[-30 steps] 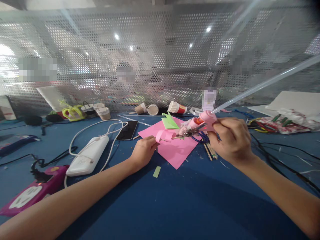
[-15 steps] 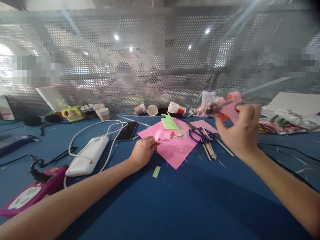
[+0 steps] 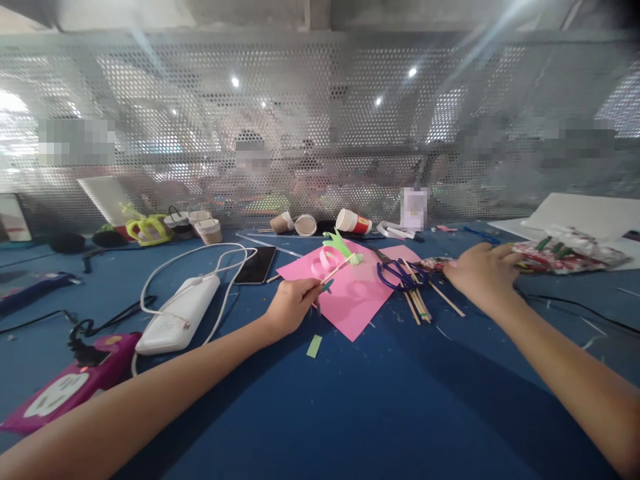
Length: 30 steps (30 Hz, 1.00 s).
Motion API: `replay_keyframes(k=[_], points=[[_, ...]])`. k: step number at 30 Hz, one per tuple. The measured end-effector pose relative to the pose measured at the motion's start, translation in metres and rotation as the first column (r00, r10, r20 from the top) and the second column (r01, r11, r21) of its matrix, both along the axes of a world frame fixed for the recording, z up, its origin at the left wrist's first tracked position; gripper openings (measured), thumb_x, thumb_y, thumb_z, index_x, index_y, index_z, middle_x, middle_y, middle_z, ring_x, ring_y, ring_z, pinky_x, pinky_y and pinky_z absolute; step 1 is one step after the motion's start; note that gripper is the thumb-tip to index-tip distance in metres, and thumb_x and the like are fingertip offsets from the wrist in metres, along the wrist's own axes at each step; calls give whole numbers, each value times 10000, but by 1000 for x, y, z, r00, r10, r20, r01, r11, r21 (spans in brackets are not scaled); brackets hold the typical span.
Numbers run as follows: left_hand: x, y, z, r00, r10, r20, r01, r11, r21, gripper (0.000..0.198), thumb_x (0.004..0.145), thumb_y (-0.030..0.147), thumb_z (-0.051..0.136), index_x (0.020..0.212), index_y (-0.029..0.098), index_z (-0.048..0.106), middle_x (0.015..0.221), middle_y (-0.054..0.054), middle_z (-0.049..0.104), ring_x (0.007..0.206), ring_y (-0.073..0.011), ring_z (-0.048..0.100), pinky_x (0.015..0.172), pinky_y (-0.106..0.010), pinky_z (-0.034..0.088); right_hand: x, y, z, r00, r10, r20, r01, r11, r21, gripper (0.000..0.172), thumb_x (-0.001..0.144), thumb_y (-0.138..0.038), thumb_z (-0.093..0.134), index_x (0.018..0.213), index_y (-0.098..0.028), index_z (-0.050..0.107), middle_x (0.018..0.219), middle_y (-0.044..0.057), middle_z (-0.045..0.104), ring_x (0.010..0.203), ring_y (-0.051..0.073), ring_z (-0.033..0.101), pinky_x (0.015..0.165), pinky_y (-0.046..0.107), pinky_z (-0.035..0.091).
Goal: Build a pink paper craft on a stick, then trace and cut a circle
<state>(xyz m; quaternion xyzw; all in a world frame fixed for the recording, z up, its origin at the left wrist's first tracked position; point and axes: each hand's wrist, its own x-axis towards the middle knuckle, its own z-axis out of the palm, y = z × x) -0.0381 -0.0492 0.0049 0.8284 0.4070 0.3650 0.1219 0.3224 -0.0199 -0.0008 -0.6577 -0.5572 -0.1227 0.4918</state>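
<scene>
My left hand is closed in a pinch on a thin wooden stick that slants up to the right, with a small green piece at its tip. A curled pink paper strip stands beside the stick, close to my fingers; whether I pinch it too is unclear. Below lies pink paper, with a cut green paper piece at its back. To the right, my right hand is low at the table over the hot glue gun, whose wrapped front end shows; my hand hides the rest.
Dark blue scissors lie across several wooden sticks. A green scrap is nearer me. On the left are a phone, a white power bank with cable and a purple power strip. Paper cups line the back.
My right hand has lowered the hot glue gun from the air to the table. In my left hand the stick has turned, its green tip now pointing up to the right.
</scene>
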Motion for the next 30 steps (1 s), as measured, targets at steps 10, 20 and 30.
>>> replay_keyframes(k=[10, 20, 30], points=[[19, -16, 0, 914, -11, 407, 220, 854, -471, 317, 837, 417, 553, 765, 125, 655, 617, -22, 662, 493, -79, 562, 512, -190, 456, -144, -79, 12, 245, 679, -692, -829, 517, 214, 353, 779, -338, 645, 1082, -225, 502, 1275, 111, 572, 1224, 251, 505, 1062, 473, 357], [22, -20, -1, 931, -31, 363, 225, 831, -508, 301, 821, 385, 567, 665, 134, 628, 591, -26, 658, 462, -74, 542, 483, -190, 429, -161, -103, 13, -133, 593, -794, -858, 332, 392, 559, 746, -228, 655, 1264, -271, 450, 1473, 67, 379, 1402, 229, 232, 1134, 437, 264], [23, -24, 3, 965, -47, 257, 172, 856, -488, 281, 832, 293, 518, 620, 132, 607, 531, 0, 587, 431, -54, 471, 447, -167, 364, -160, -104, 17, -131, 519, -845, -831, 407, 379, 811, 736, -222, 635, 1444, -204, 239, 1485, 113, 343, 1399, 244, 240, 1129, 456, 254]])
